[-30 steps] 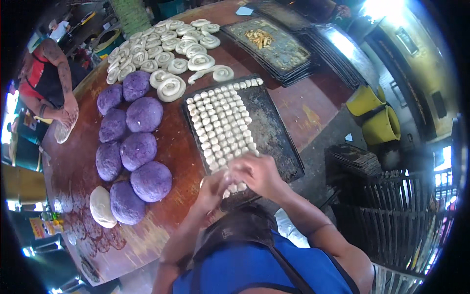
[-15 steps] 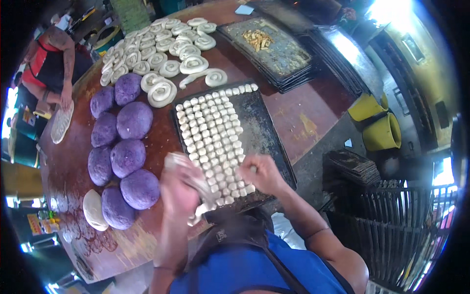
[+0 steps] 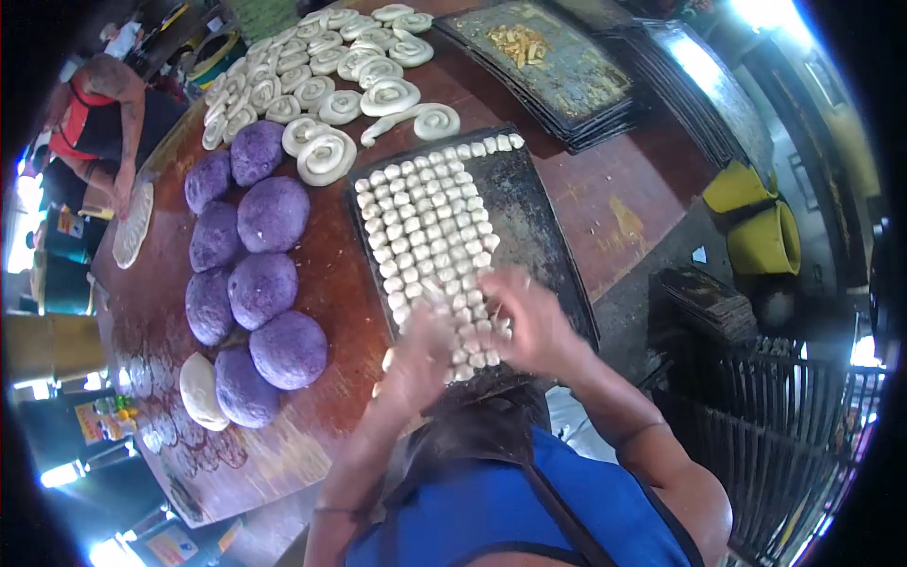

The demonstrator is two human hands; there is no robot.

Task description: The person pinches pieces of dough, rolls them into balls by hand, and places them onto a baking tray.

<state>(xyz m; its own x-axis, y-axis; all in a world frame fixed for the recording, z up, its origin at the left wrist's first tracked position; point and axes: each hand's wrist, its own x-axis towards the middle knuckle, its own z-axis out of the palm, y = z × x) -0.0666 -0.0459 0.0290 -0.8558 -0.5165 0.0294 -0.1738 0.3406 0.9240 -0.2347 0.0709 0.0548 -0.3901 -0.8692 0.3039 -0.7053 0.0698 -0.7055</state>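
A dark baking tray (image 3: 543,227) lies before me on the table, with rows of small white dough pieces (image 3: 430,222) over its left and middle part. My left hand (image 3: 420,359), smeared by motion, is closed over the tray's near left part. It holds a strip of white dough (image 3: 378,388); pale bits show at its fingertips and beside its wrist, the rest is hidden. My right hand (image 3: 534,321) hovers over the near right end of the rows. Its thumb and forefinger are apart, and I see nothing between them.
Purple dough balls (image 3: 272,214) and one white dough lump (image 3: 203,392) sit left of the tray. Coiled dough ropes (image 3: 326,156) cover the table's far side. Stacked trays (image 3: 557,85) stand far right, yellow buckets (image 3: 765,241) beyond the edge. At far left a person (image 3: 104,113) handles flat dough (image 3: 134,227).
My left hand has moved right, over the tray, with the dough strip. The right hand has shifted slightly, its fingers opening from a curl. The whole view has shifted a little.
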